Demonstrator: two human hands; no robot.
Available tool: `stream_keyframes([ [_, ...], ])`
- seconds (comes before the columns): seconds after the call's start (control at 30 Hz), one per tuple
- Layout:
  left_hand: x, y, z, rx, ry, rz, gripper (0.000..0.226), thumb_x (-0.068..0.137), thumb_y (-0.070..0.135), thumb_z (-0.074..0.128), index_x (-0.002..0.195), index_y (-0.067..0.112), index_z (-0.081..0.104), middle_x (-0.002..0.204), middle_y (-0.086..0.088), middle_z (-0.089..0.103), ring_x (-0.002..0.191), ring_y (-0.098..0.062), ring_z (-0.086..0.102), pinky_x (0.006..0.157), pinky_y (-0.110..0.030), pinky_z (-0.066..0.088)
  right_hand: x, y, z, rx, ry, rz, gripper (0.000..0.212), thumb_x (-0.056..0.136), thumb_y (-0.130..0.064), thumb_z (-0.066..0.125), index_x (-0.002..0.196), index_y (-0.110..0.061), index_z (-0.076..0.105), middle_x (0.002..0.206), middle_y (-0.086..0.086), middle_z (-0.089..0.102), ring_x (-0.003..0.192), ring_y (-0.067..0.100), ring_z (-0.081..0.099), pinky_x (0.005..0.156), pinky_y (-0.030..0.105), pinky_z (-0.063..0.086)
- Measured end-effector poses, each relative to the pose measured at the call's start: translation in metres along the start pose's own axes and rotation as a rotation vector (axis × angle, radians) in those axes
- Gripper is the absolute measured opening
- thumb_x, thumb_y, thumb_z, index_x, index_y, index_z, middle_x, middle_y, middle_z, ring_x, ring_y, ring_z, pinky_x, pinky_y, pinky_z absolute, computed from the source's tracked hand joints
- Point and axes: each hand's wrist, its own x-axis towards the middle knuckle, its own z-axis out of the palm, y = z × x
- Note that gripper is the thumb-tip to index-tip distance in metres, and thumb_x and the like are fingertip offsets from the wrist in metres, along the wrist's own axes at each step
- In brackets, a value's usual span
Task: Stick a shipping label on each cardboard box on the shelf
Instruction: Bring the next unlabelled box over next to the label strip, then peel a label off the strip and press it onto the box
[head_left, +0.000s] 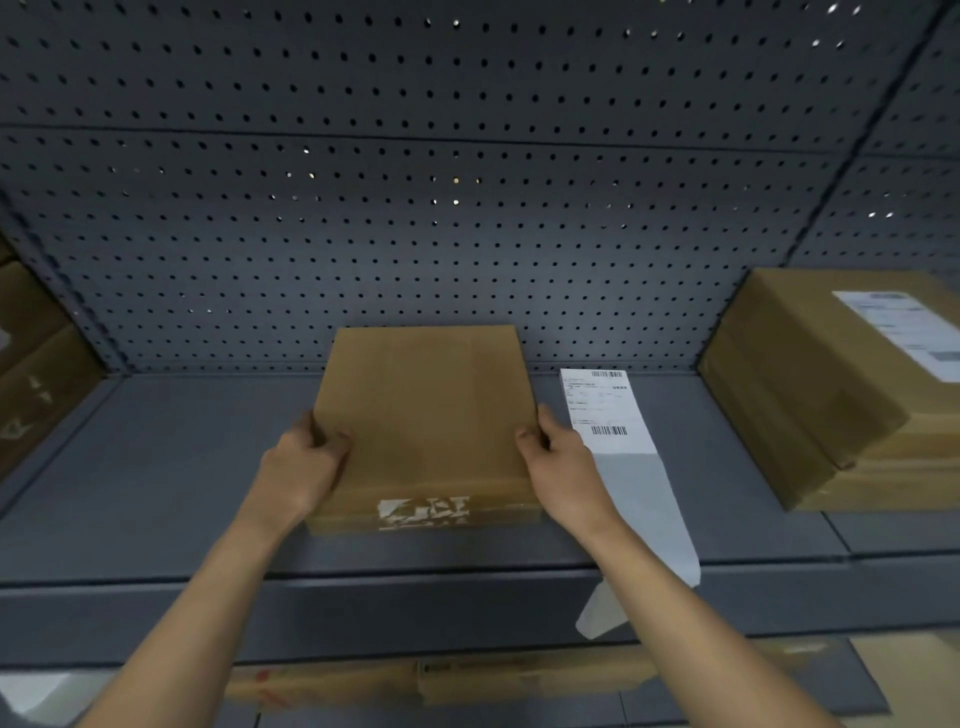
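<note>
Left hand (304, 462) and right hand (561, 460) clasp the cardboard box (426, 410) sides; both grips closed. A shipping label (602, 410) lies beside it.

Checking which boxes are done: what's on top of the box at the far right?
A white shipping label lies on top of the right box. Its right edge runs out of frame; the print is unreadable.

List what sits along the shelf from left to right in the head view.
Stacked boxes at the left edge → left hand → plain cardboard box, held by both hands → right hand → loose shipping label strip → labelled cardboard box.
</note>
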Motion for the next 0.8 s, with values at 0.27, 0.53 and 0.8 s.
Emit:
stream_keyframes([
  [0.27, -0.013, 0.009, 0.008, 0.226, 0.292, 0.271, 0.063, 0.090, 0.018, 0.063, 0.147, 0.017, 0.036, 0.136, -0.016, 0.051, 0.121, -0.041, 0.050, 0.087, -0.052, 0.046, -0.006, 0.011, -0.020, 0.101, 0.092, -0.066, 0.025, 0.103, -0.028, 0.046, 0.100, -0.018, 0.069, 0.096, 0.000, 0.072, 0.095, 0.013, 0.064, 0.089, 0.027, 0.048],
  [0.53, -0.013, 0.050, 0.046, 0.131, 0.158, 0.622, 0.033, 0.091, 0.009, 0.062, 0.123, 0.014, 0.064, 0.112, 0.000, 0.070, 0.056, -0.018, 0.062, 0.058, -0.022, 0.047, -0.010, 0.038, -0.067, -0.218, 0.234, 0.025, 0.019, 0.095, -0.019, 0.056, 0.089, -0.021, 0.074, 0.087, -0.009, 0.070, 0.089, 0.015, 0.063, 0.074, 0.023, 0.041],
  [0.8, -0.023, 0.087, 0.114, 0.046, -0.081, 0.735, 0.018, 0.091, 0.010, 0.062, 0.104, 0.018, 0.071, 0.091, 0.007, 0.071, 0.082, -0.005, 0.066, 0.079, -0.031, 0.057, -0.004, 0.084, -0.109, -0.460, 0.216, 0.187, 0.032, 0.088, -0.052, 0.062, 0.091, -0.021, 0.066, 0.091, 0.001, 0.069, 0.094, 0.028, 0.064, 0.070, 0.038, 0.045],
])
